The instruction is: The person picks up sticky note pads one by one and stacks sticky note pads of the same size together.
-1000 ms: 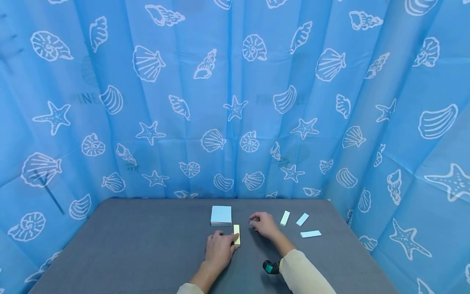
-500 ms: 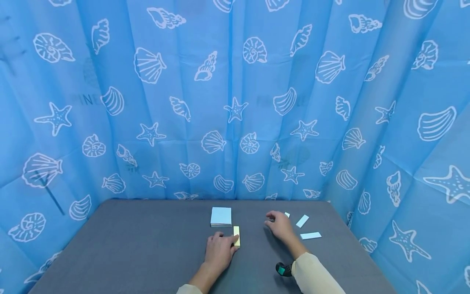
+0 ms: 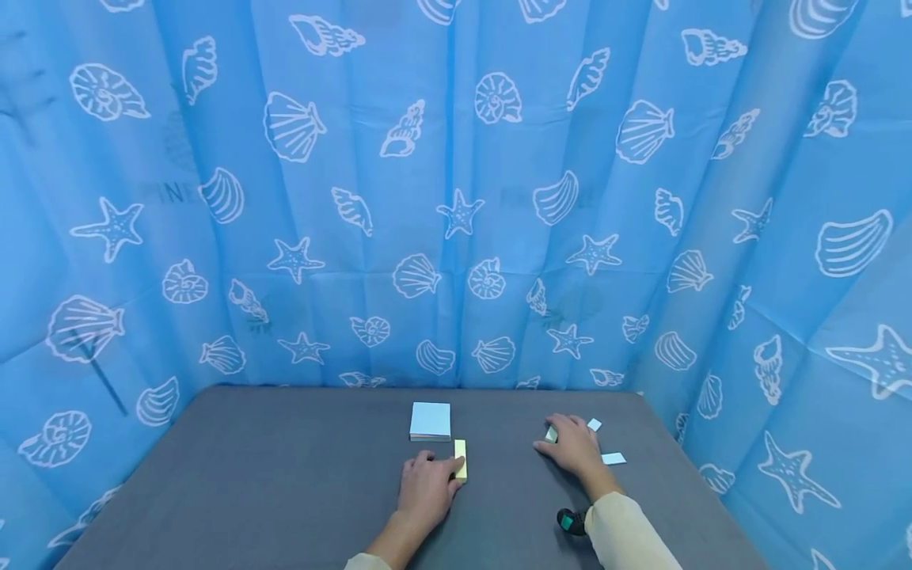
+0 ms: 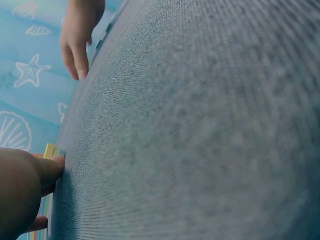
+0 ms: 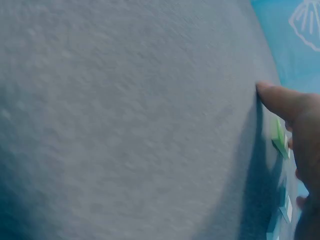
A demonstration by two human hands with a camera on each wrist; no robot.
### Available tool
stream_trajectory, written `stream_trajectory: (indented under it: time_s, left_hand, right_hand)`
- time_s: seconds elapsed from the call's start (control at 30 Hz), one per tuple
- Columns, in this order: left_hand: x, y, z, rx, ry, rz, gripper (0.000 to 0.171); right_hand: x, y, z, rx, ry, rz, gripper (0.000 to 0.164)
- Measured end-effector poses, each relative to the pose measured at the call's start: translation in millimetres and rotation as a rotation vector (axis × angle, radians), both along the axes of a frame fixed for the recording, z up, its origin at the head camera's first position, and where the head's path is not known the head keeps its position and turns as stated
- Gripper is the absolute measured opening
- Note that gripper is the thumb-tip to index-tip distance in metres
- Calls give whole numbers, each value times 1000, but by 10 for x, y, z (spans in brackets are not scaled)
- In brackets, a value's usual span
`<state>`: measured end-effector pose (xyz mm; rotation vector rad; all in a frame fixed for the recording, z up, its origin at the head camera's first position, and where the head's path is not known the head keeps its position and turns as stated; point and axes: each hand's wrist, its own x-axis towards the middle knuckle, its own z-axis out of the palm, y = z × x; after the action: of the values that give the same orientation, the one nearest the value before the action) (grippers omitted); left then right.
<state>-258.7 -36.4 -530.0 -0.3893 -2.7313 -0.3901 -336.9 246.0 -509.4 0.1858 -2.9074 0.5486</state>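
Note:
My left hand (image 3: 425, 491) pinches a narrow yellow sticky-note pad (image 3: 460, 449) that stands lengthwise on the grey table. In the left wrist view, the thumb lies on the yellow pad (image 4: 49, 150). Just behind that hand sits a square stack of sticky notes (image 3: 431, 418) with a light blue top sheet. Over at the right, my right hand (image 3: 575, 448) reaches around a narrow pale green pad (image 3: 551, 434), which its fingers partly hide. The right wrist view shows its thumb extended, apart from the green pad (image 5: 279, 136).
Two narrow light blue pads, a far one (image 3: 594, 424) and a near one (image 3: 614, 458), lie beside my right hand and are partly covered by it. A blue shell-print curtain (image 3: 456, 237) hangs behind the grey table (image 3: 285, 475).
My right hand has moved to the right, from near the yellow pad to the pale green pad. The left hand has stayed on the yellow pad.

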Motion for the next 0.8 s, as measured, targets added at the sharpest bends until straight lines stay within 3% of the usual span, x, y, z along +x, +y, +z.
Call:
stream_trajectory:
  time_s: [0.23, 0.43, 0.8]
  left_hand:
    - [2, 19, -6, 7, -8, 6, 34]
    - [4, 38, -17, 3, -18, 6, 34]
    - [-6, 34, -12, 37, -31, 13, 35]
  right_hand:
    - [32, 64, 34, -33, -105, 0, 67]
    - [71, 58, -4, -52, -99, -3, 60]
    - [177, 17, -25, -13, -77, 33, 63]
